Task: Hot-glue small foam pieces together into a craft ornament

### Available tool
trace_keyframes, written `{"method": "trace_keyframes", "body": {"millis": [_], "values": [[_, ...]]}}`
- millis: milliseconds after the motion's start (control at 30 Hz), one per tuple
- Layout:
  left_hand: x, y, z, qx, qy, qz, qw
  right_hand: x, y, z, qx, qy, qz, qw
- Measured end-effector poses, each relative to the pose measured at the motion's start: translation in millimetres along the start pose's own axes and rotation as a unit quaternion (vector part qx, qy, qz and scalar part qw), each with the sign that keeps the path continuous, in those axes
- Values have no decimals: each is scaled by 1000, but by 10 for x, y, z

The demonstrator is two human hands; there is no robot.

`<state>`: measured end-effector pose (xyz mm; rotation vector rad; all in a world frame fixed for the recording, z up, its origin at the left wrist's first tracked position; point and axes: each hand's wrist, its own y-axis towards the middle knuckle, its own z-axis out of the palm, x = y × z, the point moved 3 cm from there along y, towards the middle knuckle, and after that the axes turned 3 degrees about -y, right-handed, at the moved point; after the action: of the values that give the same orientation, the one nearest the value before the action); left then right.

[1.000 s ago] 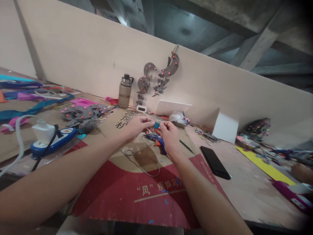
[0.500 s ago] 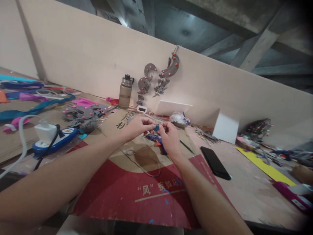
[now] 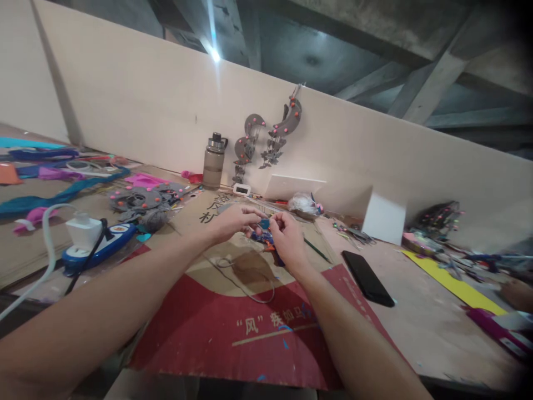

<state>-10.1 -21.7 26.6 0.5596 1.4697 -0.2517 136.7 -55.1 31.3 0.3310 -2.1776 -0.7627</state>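
Note:
My left hand and my right hand meet over the middle of the bench, fingertips pinched together on a small teal piece. Both hands grip it from either side. Directly under them lies a blue glue gun with an orange tip, its thin cord looping across the red and tan cardboard sheet that covers the bench in front of me.
A black phone lies right of my right arm. A blue power strip with a white plug sits at left, beside grey cut-out pieces with pink dots. A water bottle and white box stand by the back wall. Another person's hand is at far right.
My hands have closed in on each other, so less of the teal piece shows between the fingers. They sit slightly lower in the picture; the view has shifted a little.

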Motion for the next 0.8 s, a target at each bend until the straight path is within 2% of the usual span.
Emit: {"method": "trace_keyframes", "body": {"millis": [67,167,300,400,533,667,800], "values": [[-4,7,-21,-6,24,7,1000,2,0,0,0,-13,-2,1000],[-40,8,-31,-22,133,52,990,-6,-2,17,10,-36,-15,999],[-105,-21,14,-38,258,121,958,-15,-17,51,7,-91,-89,992],[-124,-44,46,-55,320,129,937,-19,-39,75,0,-123,-134,983],[-127,-56,73,-75,379,135,912,-9,-66,92,5,-143,-153,978],[-137,-60,66,-99,396,152,900,-26,-73,106,23,-123,-137,983],[-117,-53,0,-132,353,147,915,-95,-61,122,39,-52,-68,996]]}}
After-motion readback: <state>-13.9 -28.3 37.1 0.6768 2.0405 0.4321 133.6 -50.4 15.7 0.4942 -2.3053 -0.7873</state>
